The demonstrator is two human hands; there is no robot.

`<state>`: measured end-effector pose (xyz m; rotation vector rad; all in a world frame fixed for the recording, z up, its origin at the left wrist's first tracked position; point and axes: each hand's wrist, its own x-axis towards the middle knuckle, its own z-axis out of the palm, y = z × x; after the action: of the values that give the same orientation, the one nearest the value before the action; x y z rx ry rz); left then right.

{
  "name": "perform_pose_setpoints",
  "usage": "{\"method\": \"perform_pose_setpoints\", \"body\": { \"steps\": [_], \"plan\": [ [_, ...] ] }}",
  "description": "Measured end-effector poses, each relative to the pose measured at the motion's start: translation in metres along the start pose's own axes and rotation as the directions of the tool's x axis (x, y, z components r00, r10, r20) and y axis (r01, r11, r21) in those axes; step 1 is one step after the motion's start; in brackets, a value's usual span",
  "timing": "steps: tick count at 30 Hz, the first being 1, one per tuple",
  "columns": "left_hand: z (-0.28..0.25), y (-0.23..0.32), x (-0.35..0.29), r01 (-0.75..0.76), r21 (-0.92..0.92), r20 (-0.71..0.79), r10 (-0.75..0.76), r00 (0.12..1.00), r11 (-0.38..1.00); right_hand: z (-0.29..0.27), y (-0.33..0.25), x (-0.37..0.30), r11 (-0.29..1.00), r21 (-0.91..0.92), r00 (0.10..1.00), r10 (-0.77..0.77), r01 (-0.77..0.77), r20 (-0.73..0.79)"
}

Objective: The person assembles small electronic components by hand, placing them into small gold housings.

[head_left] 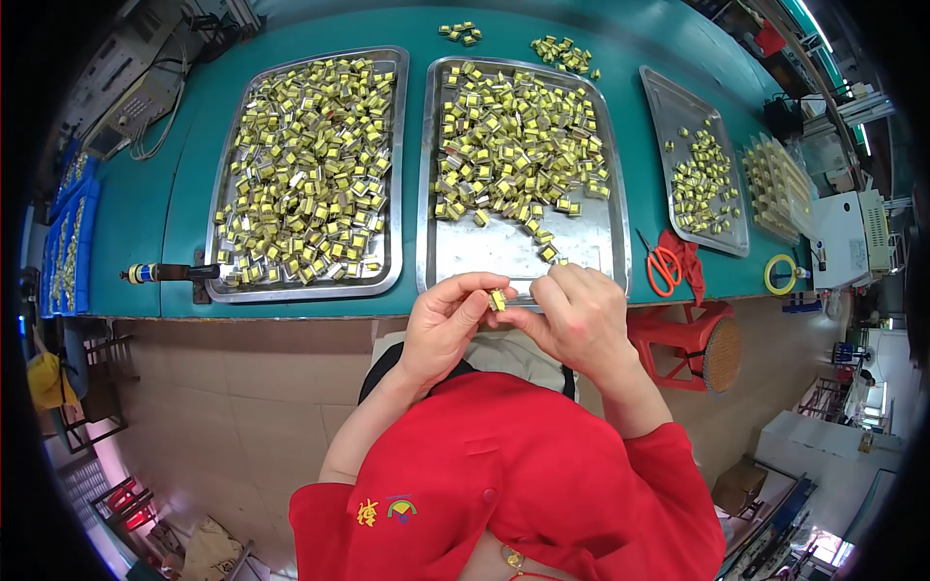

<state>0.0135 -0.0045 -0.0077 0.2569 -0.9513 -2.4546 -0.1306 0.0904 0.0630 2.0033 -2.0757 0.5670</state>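
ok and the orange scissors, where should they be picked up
Best taken, I'd judge, by the orange handle loops, from the near side of the table with the right hand: the loops face the person and the thin blades point away. The red cloth lies close on the loops' right, so keep the grip off it.

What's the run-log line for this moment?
left hand: holding yellow-taped component | right hand: thumb at same component | middle metal tray: similar components, mostly farther back

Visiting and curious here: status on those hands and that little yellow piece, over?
Left hand pinching small yellow part. Right hand curled, thumb close to it, contact unclear. Middle tray of similar parts just beyond; nothing seen blocking.
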Motion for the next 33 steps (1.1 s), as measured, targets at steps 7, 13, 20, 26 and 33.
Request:
{"method": "perform_pose_setpoints", "body": {
  "steps": [7, 13, 20, 26, 33],
  "plan": [
    [0.0, 0.0, 0.0, 0.005, -0.002, -0.001, -0.005, 1.0, 1.0, 0.001, 0.001, -0.002, 1.0, 0.008, 1.0, 0.01, -0.01, 0.014],
    [0.001, 0.001, 0.0, 0.007, 0.016, -0.002, -0.007, 1.0, 1.0, 0.001, -0.002, -0.002, 0.999, 0.036, 1.0, 0.027, -0.027, 0.004],
    [0.001, 0.001, 0.0, 0.008, 0.026, 0.005, -0.008, 1.0, 1.0, 0.003, -0.001, -0.004, 0.998, 0.063, 1.0, 0.024, -0.023, -0.011],
    [-0.001, 0.0, 0.0, 0.087, -0.125, 0.017, -0.086, 0.996, 0.988, -0.004, 0.009, -0.001, 0.996, 0.084, 0.999, 0.021, -0.017, -0.046],
    [-0.002, -0.001, 0.0, 0.129, -0.144, 0.05, -0.123, 0.991, 0.981, -0.007, 0.006, 0.003, 0.996, 0.009, 0.996, -0.091, 0.09, 0.012]
  ]
}}
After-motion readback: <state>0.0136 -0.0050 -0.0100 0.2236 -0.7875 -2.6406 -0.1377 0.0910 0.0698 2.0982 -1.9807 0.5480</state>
